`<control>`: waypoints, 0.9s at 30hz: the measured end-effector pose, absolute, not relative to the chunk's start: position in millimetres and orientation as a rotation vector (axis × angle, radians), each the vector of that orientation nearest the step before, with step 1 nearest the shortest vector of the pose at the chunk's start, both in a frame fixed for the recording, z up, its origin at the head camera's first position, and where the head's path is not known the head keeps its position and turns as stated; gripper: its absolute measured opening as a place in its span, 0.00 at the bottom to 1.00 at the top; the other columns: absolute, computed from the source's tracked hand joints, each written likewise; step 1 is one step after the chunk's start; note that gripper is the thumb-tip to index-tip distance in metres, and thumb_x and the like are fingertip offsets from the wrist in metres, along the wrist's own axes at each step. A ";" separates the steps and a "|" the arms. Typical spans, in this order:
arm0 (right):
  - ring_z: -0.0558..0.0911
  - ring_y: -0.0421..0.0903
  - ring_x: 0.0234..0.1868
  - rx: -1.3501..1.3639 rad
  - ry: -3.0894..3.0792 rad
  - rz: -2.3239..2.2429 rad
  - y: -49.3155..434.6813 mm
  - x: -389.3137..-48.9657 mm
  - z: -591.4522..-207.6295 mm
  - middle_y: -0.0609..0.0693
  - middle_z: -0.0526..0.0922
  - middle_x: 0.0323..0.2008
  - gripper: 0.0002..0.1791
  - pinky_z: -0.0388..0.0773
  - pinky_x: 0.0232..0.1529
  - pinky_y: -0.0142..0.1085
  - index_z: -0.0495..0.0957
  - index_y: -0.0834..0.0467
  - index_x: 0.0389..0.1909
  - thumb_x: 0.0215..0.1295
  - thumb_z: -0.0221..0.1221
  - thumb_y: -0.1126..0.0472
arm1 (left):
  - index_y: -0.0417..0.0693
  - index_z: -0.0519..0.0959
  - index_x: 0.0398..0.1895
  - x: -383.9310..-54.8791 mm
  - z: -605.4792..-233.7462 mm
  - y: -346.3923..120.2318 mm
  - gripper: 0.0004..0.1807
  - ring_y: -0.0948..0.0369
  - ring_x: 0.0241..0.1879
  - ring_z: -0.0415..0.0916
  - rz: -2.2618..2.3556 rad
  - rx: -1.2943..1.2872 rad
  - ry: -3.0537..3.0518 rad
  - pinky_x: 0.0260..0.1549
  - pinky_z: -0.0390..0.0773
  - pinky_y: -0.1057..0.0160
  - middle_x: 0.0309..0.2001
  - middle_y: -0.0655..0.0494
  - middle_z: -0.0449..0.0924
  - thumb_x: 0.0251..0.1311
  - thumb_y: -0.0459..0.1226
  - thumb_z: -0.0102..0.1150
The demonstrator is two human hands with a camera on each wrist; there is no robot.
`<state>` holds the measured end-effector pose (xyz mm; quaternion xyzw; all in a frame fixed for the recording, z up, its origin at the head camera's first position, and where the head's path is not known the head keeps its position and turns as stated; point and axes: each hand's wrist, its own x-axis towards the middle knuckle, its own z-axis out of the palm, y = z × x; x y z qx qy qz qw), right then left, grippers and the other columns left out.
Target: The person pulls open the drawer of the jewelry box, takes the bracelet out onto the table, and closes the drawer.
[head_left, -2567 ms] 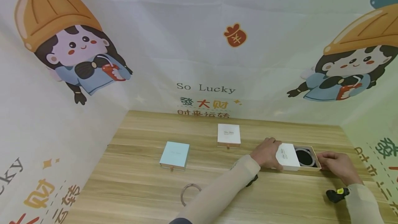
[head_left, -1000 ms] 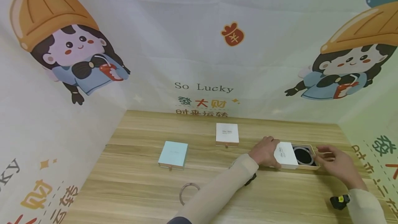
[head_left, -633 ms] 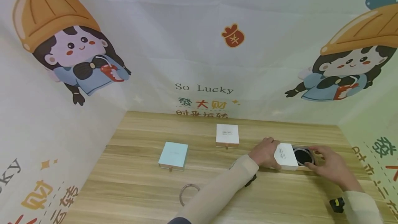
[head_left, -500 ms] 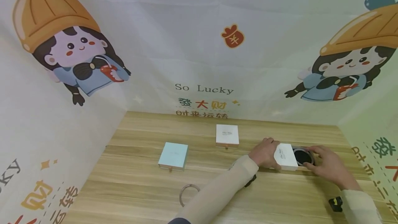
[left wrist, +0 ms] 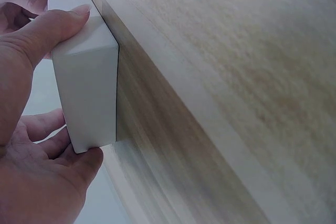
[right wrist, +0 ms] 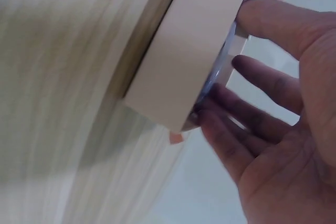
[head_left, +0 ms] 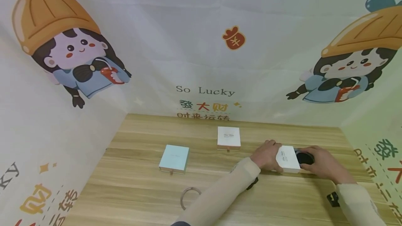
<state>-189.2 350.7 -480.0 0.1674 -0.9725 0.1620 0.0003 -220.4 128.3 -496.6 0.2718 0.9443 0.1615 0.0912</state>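
At the right of the head view, my left hand (head_left: 266, 154) grips the closed end of a white drawer-style box's sleeve (head_left: 288, 159). The left wrist view shows its thumb on one side of the sleeve (left wrist: 86, 77) and fingertips on the opposite side. The beige drawer (right wrist: 184, 51) is pulled partway out to the right. Over this drawer, my right hand (head_left: 325, 163) pinches a bangle (right wrist: 218, 69) that sits in the dark lining, thumb and fingers at opposite sides. Much of the bangle is hidden by the hand and the drawer wall.
A second white box (head_left: 229, 137) stands at the back middle, and a light blue box (head_left: 174, 158) stands left of it. Another bangle (head_left: 182, 198) lies on the wooden table (head_left: 132, 191), partly behind the left forearm. Printed cloth walls (head_left: 267, 93) enclose the table.
My right hand has left the drawer's pull end, moved left over the drawer and closed its fingers on the bangle. My left hand stays on the sleeve.
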 end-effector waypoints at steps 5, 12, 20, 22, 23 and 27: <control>0.82 0.64 0.45 0.500 -3.149 0.457 344.6 -195.0 -473.9 0.72 0.80 0.50 0.32 0.80 0.45 0.60 0.80 0.68 0.59 0.54 0.73 0.58 | 0.55 0.65 0.77 -220.6 -496.1 127.5 0.53 0.67 0.65 0.68 0.491 0.814 2.807 0.62 0.70 0.75 0.68 0.63 0.71 0.48 0.56 0.79; 0.78 0.53 0.36 0.575 -3.171 0.414 342.4 -201.0 -471.6 0.65 0.79 0.42 0.33 0.80 0.39 0.50 0.80 0.69 0.58 0.51 0.75 0.59 | 0.56 0.65 0.76 -221.2 -495.9 127.5 0.53 0.68 0.63 0.68 0.495 0.814 2.807 0.60 0.70 0.76 0.66 0.63 0.72 0.47 0.56 0.80; 0.75 0.48 0.34 0.631 -3.142 0.419 344.6 -202.3 -472.8 0.60 0.80 0.39 0.33 0.77 0.36 0.43 0.82 0.68 0.56 0.48 0.76 0.58 | 0.55 0.65 0.76 -221.4 -497.9 128.2 0.53 0.68 0.62 0.68 0.493 0.811 2.801 0.60 0.70 0.76 0.66 0.63 0.72 0.47 0.56 0.80; 0.75 0.47 0.33 0.623 -3.144 0.428 344.9 -201.7 -473.2 0.60 0.79 0.39 0.33 0.76 0.36 0.42 0.82 0.68 0.56 0.48 0.76 0.58 | 0.56 0.65 0.76 -221.3 -498.5 128.6 0.53 0.68 0.62 0.68 0.488 0.810 2.801 0.59 0.70 0.76 0.66 0.64 0.72 0.47 0.56 0.80; 0.75 0.48 0.33 0.619 -3.140 0.431 345.1 -201.4 -473.2 0.60 0.79 0.39 0.33 0.76 0.36 0.42 0.82 0.68 0.56 0.48 0.76 0.58 | 0.56 0.65 0.76 -221.1 -498.5 128.8 0.53 0.68 0.63 0.68 0.487 0.808 2.803 0.60 0.70 0.75 0.66 0.64 0.71 0.47 0.56 0.80; 0.76 0.49 0.35 0.597 -3.125 0.450 345.9 -199.7 -473.0 0.63 0.79 0.41 0.33 0.77 0.36 0.43 0.83 0.67 0.56 0.47 0.77 0.58 | 0.56 0.66 0.76 -220.9 -498.5 129.4 0.53 0.68 0.64 0.68 0.481 0.806 2.811 0.61 0.70 0.75 0.66 0.64 0.71 0.47 0.56 0.80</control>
